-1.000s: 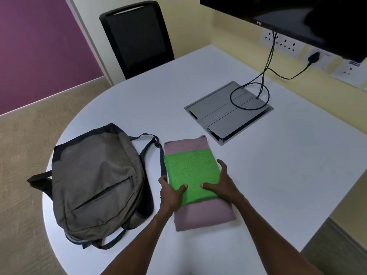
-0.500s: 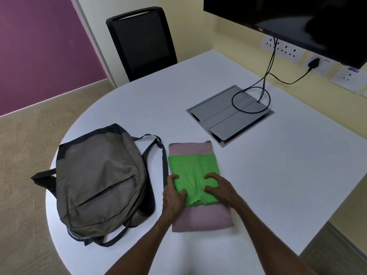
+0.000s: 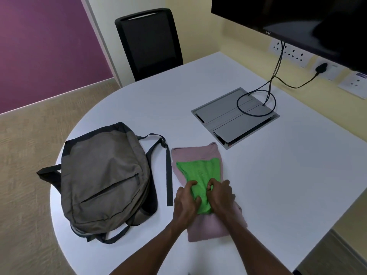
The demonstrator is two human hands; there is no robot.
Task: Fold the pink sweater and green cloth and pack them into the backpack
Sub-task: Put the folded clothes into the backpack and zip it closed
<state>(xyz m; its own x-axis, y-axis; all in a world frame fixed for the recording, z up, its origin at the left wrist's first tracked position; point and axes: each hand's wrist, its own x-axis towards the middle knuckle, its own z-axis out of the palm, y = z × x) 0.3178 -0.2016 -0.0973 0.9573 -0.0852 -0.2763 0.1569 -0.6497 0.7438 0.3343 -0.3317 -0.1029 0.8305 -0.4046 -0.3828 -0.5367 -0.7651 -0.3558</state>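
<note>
White and rounded at its near-left end, the table (image 3: 248,175) carries everything you need, with a black chair (image 3: 150,42) at its far side, a dark screen (image 3: 297,18) on the right wall and a grey cable hatch (image 3: 235,117) set into the top.

Your backpack (image 3: 103,181) lies flat on the left, front pocket up, its straps trailing towards the clothes. From here both zips look closed, so judge that it must be opened before anything goes in.

Just right of it lies the pink sweater (image 3: 214,227), folded into a long block running near to far. On top sits the green cloth (image 3: 200,173), bunched and wrinkled rather than flat, narrowing towards you.

Your left hand (image 3: 185,203) pinches the cloth's near-left edge, fingers curled into the fabric. Your right hand (image 3: 221,197) grips the near-right edge the same way, knuckles up; each grip is closed on green cloth, and the two sit close together.

To do this step well, you probably want the cloth smoothed flat before stacking: spread your hands apart to pull out the wrinkles, line its edges with the sweater's sides, then press it down. Avoid dragging the sweater beneath, since its fold could slip open. Once both lie square, lift them as one stack towards the backpack.
</note>
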